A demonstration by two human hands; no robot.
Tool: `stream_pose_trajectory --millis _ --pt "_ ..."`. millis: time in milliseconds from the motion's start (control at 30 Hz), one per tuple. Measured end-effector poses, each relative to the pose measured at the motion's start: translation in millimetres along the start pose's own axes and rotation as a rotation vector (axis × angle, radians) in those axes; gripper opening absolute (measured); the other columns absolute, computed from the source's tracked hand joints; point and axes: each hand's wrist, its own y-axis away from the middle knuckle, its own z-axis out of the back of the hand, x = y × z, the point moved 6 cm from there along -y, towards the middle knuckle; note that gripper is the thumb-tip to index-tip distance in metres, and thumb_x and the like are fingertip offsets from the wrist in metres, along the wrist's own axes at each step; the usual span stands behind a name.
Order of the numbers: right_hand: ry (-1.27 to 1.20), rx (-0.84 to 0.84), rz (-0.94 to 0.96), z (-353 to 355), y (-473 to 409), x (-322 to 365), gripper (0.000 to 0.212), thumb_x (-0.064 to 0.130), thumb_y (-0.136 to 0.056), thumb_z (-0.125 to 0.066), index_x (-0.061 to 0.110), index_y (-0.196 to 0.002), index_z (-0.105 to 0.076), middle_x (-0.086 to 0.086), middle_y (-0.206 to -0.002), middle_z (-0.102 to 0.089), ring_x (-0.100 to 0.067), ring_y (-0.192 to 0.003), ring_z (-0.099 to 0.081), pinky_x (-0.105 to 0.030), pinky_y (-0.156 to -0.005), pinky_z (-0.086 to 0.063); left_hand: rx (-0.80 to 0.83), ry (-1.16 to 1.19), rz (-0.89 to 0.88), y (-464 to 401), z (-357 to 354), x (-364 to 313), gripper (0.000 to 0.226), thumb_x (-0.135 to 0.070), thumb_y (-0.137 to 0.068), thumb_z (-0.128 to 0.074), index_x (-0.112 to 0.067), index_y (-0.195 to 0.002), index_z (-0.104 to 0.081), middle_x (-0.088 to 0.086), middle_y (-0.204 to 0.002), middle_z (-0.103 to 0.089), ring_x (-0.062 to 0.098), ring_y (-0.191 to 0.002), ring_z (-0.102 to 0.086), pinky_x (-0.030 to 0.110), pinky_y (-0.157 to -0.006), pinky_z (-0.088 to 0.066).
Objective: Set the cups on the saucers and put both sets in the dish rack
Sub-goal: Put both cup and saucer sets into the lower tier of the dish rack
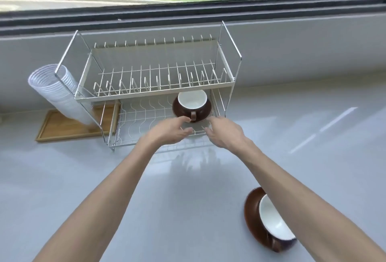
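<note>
A brown cup with a white inside stands on a brown saucer on the lower shelf of the wire dish rack, at its right end. Just in front of that set, my left hand and my right hand hover with fingers apart, holding nothing. A second brown cup with a white inside sits on its brown saucer on the counter at the lower right, partly hidden by my right forearm.
A stack of clear plastic cups leans at the rack's left end over a wooden tray. The grey counter runs to a low wall under a window behind the rack. The rack's upper shelf holds nothing.
</note>
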Motion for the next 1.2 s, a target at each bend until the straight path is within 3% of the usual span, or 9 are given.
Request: stream_pose_trajectory --millis 67,167,267,433,567,767,933,1067,1200 --pt "0.123 -0.009 0.015 -2 23 -7 0.036 0.026 -0.098 -0.04 0.015 -0.129 -0.053 -0.012 -0.126 -0.061 -0.036 -0.114 -0.058 -0.041 -0.085 -0.045 0.081 -0.205 -0.037 13 -12 -11 0.05 -0.043 -0.101 -0.044 -0.028 -0.149 -0.04 0.008 -0.147 -0.053 0.029 -0.13 -0.051 0.037 -0.102 -0.042" --pt "0.222 -0.057 0.019 -4 57 -20 0.035 0.029 -0.099 -0.041 0.015 -0.129 -0.052 -0.012 -0.124 -0.06 -0.035 -0.114 -0.056 -0.042 -0.087 -0.042 0.132 -0.401 -0.085 29 -34 -31 0.052 -0.043 -0.102 -0.041 -0.027 -0.151 -0.035 0.008 -0.151 -0.049 0.03 -0.134 -0.048 0.038 -0.101 -0.04" --pt "0.226 -0.124 -0.006 -9 88 -40 0.038 0.032 -0.1 -0.041 0.016 -0.134 -0.05 -0.012 -0.133 -0.055 -0.034 -0.124 -0.049 -0.045 -0.097 -0.039 0.033 -0.464 -0.191 42 -57 -55 0.052 -0.042 -0.102 -0.041 -0.028 -0.151 -0.035 0.004 -0.149 -0.049 0.029 -0.132 -0.05 0.039 -0.103 -0.041" --pt "0.154 -0.25 -0.135 -20 138 -81 0.048 0.047 -0.102 -0.036 0.019 -0.14 -0.047 -0.011 -0.146 -0.046 -0.03 -0.137 -0.039 -0.044 -0.106 -0.035 -0.17 -0.452 -0.391 58 -95 -88 0.052 -0.044 -0.101 -0.04 -0.03 -0.151 -0.036 0.003 -0.154 -0.044 0.024 -0.139 -0.042 0.043 -0.114 -0.028" --pt "0.031 -0.311 -0.293 -34 176 -116 0.055 0.052 -0.103 -0.031 0.022 -0.148 -0.041 -0.01 -0.157 -0.035 -0.026 -0.146 -0.03 -0.041 -0.113 -0.028 -0.232 -0.291 -0.48 72 -127 -101 0.053 -0.048 -0.101 -0.041 -0.033 -0.151 -0.036 0.002 -0.158 -0.04 0.023 -0.142 -0.039 0.047 -0.118 -0.024" --pt "-0.224 -0.369 -0.491 -64 219 -153 0.057 0.055 -0.1 -0.036 0.025 -0.148 -0.04 -0.007 -0.159 -0.031 -0.023 -0.147 -0.029 -0.041 -0.115 -0.028 -0.218 -0.053 -0.408 83 -169 -108 0.062 -0.061 -0.097 -0.035 -0.036 -0.154 -0.029 0.0 -0.162 -0.033 0.018 -0.148 -0.031 0.043 -0.122 -0.021" --pt "-0.443 -0.343 -0.612 -97 238 -171 0.059 0.06 -0.099 -0.029 0.028 -0.148 -0.039 -0.003 -0.159 -0.032 -0.022 -0.146 -0.03 -0.042 -0.115 -0.029 0.044 0.437 -0.198 84 -204 -106 0.07 -0.074 -0.089 -0.039 -0.042 -0.151 -0.031 -0.017 -0.158 -0.035 0.006 -0.145 -0.033 0.037 -0.118 -0.031" --pt "-0.589 -0.308 -0.69 -118 244 -182 0.054 0.058 -0.099 -0.03 0.031 -0.144 -0.043 0.002 -0.154 -0.038 -0.022 -0.14 -0.038 -0.042 -0.11 -0.035 0.198 0.737 0.001 82 -226 -105 0.071 -0.075 -0.085 -0.049 -0.043 -0.147 -0.038 -0.011 -0.152 -0.043 0.013 -0.135 -0.045 0.04 -0.112 -0.039" --pt "-0.687 -0.297 -0.673 -127 244 -188 0.044 0.045 -0.104 -0.03 0.027 -0.139 -0.049 0.001 -0.147 -0.048 -0.02 -0.135 -0.044 -0.038 -0.106 -0.038 0.257 0.805 0.064 80 -235 -108 0.058 -0.058 -0.091 -0.058 -0.04 -0.144 -0.044 -0.001 -0.146 -0.045 0.016 -0.125 -0.052 0.043 -0.104 -0.05"
